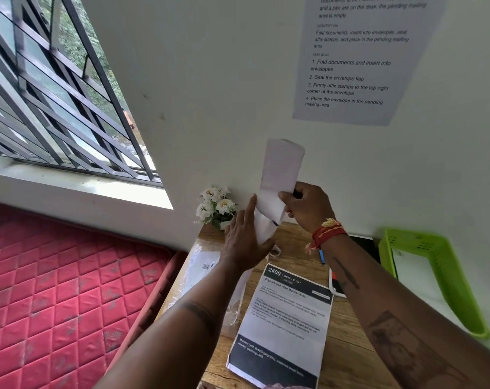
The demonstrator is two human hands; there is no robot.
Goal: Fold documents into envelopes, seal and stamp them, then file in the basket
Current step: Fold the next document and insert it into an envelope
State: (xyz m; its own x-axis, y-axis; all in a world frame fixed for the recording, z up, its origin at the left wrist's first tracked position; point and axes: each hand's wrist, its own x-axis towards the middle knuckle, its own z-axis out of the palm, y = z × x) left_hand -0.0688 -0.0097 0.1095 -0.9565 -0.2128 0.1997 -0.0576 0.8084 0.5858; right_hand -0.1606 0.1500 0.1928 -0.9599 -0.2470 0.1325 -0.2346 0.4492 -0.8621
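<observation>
Red quilted mattress [55,290] fills lower left, barred window [55,88] above it. Wall notice [361,60] upper right, readable: "1. Fold documents and insert into envelopes", "2. Seal the envelope flap", "3. Firmly affix stamps to the top right corner of the envelope", "4. Place the envelope in the pending mailing area". Wooden bench [347,346] at centre bottom. Green plastic basket [446,279] on its right end, something white inside. Printed document [283,327] lies flat on the bench, header "2400", "DESK / STUDY", "Organize and Wipe Monitor Area"; smaller print too blurred. Clear plastic packet [201,265] with barcode sticker at bench's left edge. Folded white paper [280,169] is held up above the bench's far end, in front of the wall; right hand [308,209] pinches it near its middle, red thread band on the wrist. Left hand [246,240], fingers straight, palm pressed flat on the paper's lower part. White artificial flowers [217,203] in the back corner. Blue pen [322,256] partly hidden under the right wrist.
</observation>
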